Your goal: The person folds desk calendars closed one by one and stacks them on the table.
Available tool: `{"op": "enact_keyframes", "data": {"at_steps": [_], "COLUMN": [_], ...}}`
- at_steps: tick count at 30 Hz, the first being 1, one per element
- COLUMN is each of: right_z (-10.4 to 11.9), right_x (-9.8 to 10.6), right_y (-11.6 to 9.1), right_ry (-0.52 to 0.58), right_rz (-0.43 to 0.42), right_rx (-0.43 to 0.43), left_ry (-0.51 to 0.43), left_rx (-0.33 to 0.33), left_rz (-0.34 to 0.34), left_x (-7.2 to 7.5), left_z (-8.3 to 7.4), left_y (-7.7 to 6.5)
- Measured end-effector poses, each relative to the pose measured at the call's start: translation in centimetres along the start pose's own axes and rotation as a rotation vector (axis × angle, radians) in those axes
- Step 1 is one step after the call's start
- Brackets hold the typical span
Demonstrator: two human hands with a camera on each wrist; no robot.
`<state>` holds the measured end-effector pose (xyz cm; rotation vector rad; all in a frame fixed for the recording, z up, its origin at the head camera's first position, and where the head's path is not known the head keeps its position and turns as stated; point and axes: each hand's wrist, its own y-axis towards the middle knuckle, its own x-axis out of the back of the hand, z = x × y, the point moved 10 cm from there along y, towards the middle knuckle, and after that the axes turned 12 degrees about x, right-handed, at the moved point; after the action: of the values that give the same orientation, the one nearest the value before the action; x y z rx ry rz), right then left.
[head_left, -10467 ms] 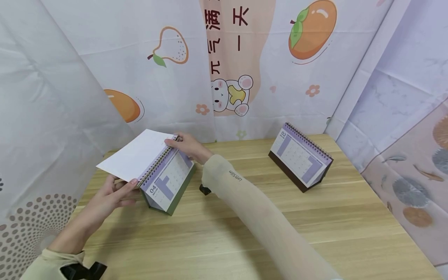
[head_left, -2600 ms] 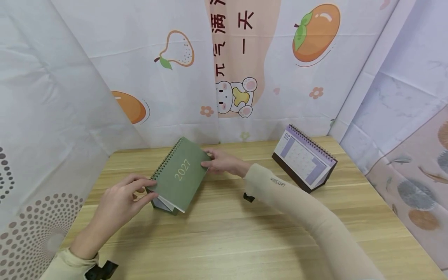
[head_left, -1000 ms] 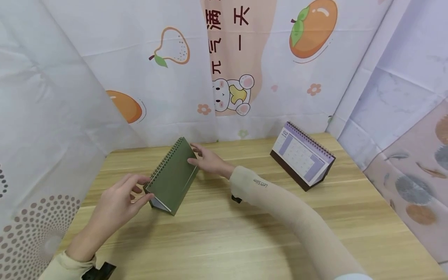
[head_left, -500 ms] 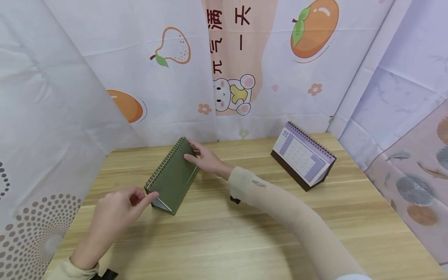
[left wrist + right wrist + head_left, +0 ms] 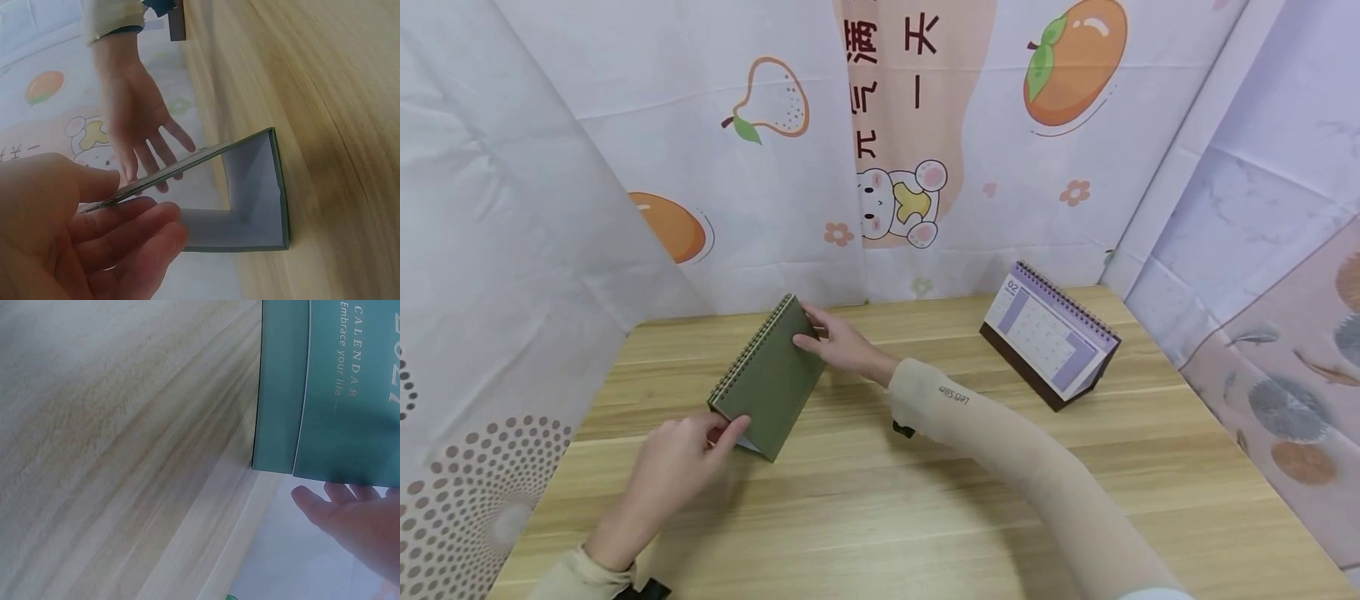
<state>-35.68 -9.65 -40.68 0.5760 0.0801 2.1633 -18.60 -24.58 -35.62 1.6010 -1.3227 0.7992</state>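
A green desk calendar stands tilted like a tent at the left of the table, its spiral binding along the top and its green cover facing right. In the right wrist view the cover bears the word CALENDAR. My left hand pinches the calendar's near end by the binding, thumb on the cover side and fingers on the other, as the left wrist view shows. At the far end is my right hand, its fingers fairly straight and close against the edge; firm contact is unclear.
A second desk calendar, with a purple and white page marked 02 and a dark base, stands at the right rear of the wooden table. A printed cloth hangs behind the table, with further cloth at both sides.
Earlier the April page showed and a white sheet was lifted; then the green 2027 cover came over the front and settled flat. My left hand drew back slightly, then returned to the near end.
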Motion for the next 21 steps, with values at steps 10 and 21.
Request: {"op": "enact_keyframes", "data": {"at_steps": [10,21], "right_z": [-0.2,-0.5], "right_x": [-0.2,-0.5], "right_y": [0.1,0.0], "right_ry": [0.016,0.002], "right_rz": [0.017,0.051], "right_rx": [0.002,-0.007], "left_ry": [0.024,0.042], "left_rx": [0.026,0.030], "left_rz": [0.045,0.090], "left_x": [-1.3,-3.0], "left_z": [0.3,0.5], "left_y": [0.0,-0.2]}}
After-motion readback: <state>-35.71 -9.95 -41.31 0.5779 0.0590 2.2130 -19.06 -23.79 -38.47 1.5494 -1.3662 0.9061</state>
